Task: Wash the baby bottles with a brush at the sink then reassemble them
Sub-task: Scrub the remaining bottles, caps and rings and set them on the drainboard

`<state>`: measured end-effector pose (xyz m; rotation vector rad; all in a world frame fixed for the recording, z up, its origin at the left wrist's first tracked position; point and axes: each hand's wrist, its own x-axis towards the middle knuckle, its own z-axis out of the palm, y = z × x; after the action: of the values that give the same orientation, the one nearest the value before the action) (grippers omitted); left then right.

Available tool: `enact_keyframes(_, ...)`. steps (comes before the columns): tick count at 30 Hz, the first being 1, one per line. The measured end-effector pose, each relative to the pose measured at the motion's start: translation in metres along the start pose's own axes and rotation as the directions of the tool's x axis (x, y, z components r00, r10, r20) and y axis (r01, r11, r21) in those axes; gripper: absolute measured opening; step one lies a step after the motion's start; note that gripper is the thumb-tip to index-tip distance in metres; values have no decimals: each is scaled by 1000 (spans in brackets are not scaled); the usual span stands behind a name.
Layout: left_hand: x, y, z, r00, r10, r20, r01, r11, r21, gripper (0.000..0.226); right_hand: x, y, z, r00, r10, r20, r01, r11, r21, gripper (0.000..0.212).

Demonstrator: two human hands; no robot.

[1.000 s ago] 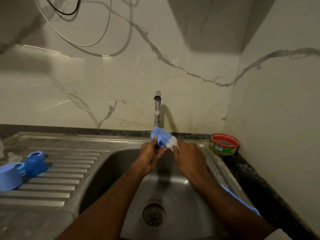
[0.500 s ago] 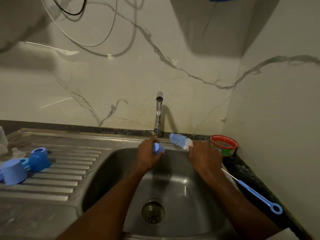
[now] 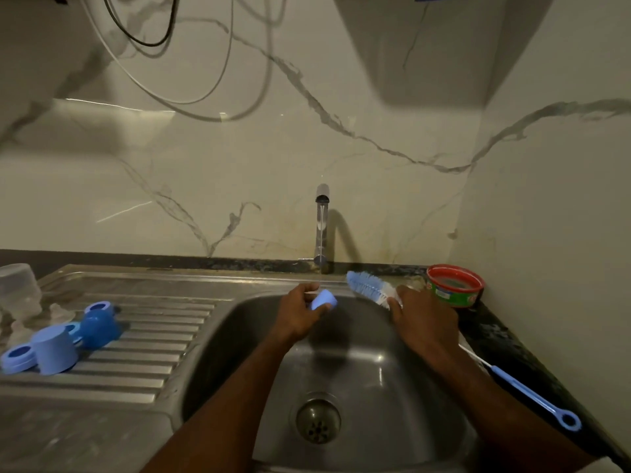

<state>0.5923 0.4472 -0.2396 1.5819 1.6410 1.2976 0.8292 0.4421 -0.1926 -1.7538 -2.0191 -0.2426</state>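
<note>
Gripping a small light blue bottle cap (image 3: 323, 299) between curled fingers and thumb, the left hand (image 3: 300, 314) holds it over the back of the steel sink (image 3: 386, 377), directly below the tap (image 3: 321, 227), from which a thin stream of water falls. The right hand (image 3: 425, 324), just to the right and apart from the cap, is closed around the wire stem of a bottle brush (image 3: 370, 288); its blue and white bristle head points up and left toward the base of the tap, while its long blue handle trails back past the wrist along the sink's right edge. Both forearms reach in over the basin above the round drain (image 3: 318, 420). On the ribbed draining board (image 3: 153, 349) to the left lie several blue bottle parts (image 3: 56, 348): caps and rings, close together. A clear bottle (image 3: 18, 290) stands at the far left edge. A red-rimmed green tub (image 3: 455, 286) sits on the dark counter in the right corner, near the brush head.
</note>
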Motion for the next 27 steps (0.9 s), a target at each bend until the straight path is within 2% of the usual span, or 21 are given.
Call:
enact_keyframes(4, 0, 0, 3, 1000, 21, -6, -21, 1000, 10, 53, 2, 0, 7, 1000, -29, 1, 29, 1000, -10, 29)
enact_keyframes(7, 3, -7, 2, 999, 6, -36, -2, 993, 114, 52, 3, 2, 12, 999, -40, -17, 39, 999, -14, 29)
enact_keyframes(11, 4, -3, 1, 974, 116, -197, -103, 992, 73, 50, 2, 1, 11, 998, -51, -30, 51, 999, -19, 28)
enact_keyframes(15, 0, -6, 5, 989, 142, -38, -129, 963, 235, 47, 0, -1, 9, 998, -55, -21, 54, 998, -28, 31)
enact_keyframes(17, 3, -4, 4, 977, 189, -93, -172, 971, 167, 48, 1, -2, 9, 998, -57, -20, 56, 998, -25, 31)
enact_keyframes(18, 4, -3, 3, 977, 196, -84, -178, 968, 178, 47, 2, -1, 9, 998, -57, -22, 56, 998, -23, 31)
enact_keyframes(19, 4, -3, 3, 983, 186, -15, -177, 955, 239, 44, 2, 0, 10, 998, -59, -29, 58, 998, -21, 31)
enact_keyframes(21, 3, -13, 5, 981, 80, 178, -162, 844, 512, 36, 2, 1, 12, 997, -65, -37, 64, 997, -30, 34)
enact_keyframes(23, -2, -14, 4, 976, -7, 217, -158, 664, 731, 30, 3, 2, 10, 998, -62, -30, 60, 997, -48, 36)
enact_keyframes(27, 5, -7, 5, 975, 127, 185, -221, 416, 882, 35, 6, 2, 6, 994, -110, 3, 110, 988, -108, 37)
